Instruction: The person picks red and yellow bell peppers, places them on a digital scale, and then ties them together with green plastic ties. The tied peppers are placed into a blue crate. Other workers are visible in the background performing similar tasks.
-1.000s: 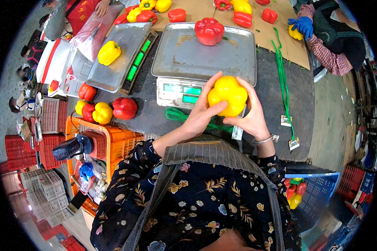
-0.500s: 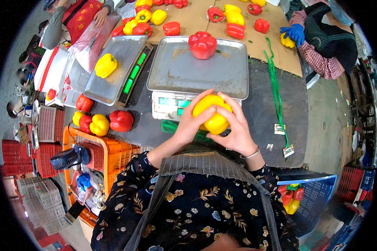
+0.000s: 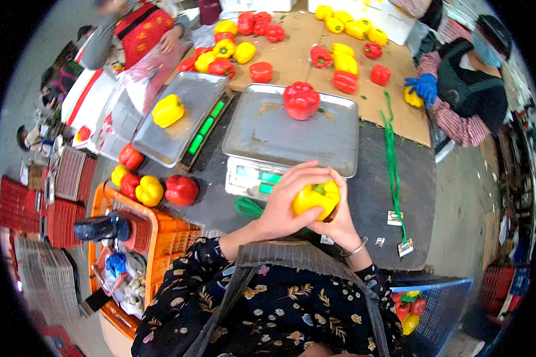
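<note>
Since the earlier frames the yellow bell pepper (image 3: 315, 198) has come down from in front of the scale readout to just past the near table edge, closer to the chest, and both hands have closed tighter round it. Left hand (image 3: 289, 202) wraps over the top and left side, fingers curled and clamped on the skin; right hand (image 3: 339, 220) cups it from below and right, fingers partly hidden under the fruit. Green stem end faces up, so the grip looks like turning or checking it, my read only.

Digital scale (image 3: 292, 134) sits just ahead with a red bell pepper (image 3: 301, 100) alone on its steel pan; most of the pan is bare. Second scale (image 3: 181, 119) to the left carries another yellow pepper (image 3: 168, 110). Red and yellow peppers (image 3: 152, 187) bunch at the table's left edge, right above an orange crate (image 3: 170, 235). Green strap (image 3: 392, 160) runs down the right side of the dark tabletop (image 3: 375, 202), with open surface between it and the scale. A co-worker's blue-gloved hand (image 3: 423, 88) works at the far right corner, well apart.
</note>
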Motion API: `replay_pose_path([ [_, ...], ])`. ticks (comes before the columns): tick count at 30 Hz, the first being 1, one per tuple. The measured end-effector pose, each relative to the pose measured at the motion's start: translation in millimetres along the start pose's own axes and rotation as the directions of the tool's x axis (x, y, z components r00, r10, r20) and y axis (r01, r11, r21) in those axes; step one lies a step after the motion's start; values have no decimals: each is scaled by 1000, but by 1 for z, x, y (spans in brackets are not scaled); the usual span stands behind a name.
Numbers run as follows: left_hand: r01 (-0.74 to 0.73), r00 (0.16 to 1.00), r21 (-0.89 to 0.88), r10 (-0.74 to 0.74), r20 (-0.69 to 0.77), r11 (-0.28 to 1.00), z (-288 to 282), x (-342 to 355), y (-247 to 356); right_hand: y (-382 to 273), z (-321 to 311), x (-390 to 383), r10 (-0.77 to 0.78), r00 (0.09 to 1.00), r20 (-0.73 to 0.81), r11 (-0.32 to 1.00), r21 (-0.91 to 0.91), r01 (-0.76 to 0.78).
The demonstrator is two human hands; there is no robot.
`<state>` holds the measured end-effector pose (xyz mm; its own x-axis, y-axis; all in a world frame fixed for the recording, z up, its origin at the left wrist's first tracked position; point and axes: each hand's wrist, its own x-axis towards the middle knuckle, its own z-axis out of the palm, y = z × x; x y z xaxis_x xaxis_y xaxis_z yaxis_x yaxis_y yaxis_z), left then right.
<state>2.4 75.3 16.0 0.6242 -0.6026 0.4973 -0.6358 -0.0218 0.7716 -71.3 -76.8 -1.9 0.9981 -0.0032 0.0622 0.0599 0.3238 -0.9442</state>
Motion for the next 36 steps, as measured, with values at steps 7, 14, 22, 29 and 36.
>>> replay_pose_path([
  [7,261,960,140,-272,64,955,4,-4,13,6,-2,-4,-142,985,94,748,-642,169],
  [14,305,945,40,-308,108,951,2,-6,3,0,4,-4,-235,965,117,654,-715,246],
  [22,298,943,-179,-318,-98,938,4,-28,-10,-1,7,-2,-242,930,277,591,-718,368],
  [29,412,825,-493,-544,-155,766,-10,-37,-19,0,7,-1,-330,937,111,793,-507,339],
  [36,498,852,-357,-523,30,790,-15,-73,-32,-53,-2,63,-486,872,52,315,-921,231],
])
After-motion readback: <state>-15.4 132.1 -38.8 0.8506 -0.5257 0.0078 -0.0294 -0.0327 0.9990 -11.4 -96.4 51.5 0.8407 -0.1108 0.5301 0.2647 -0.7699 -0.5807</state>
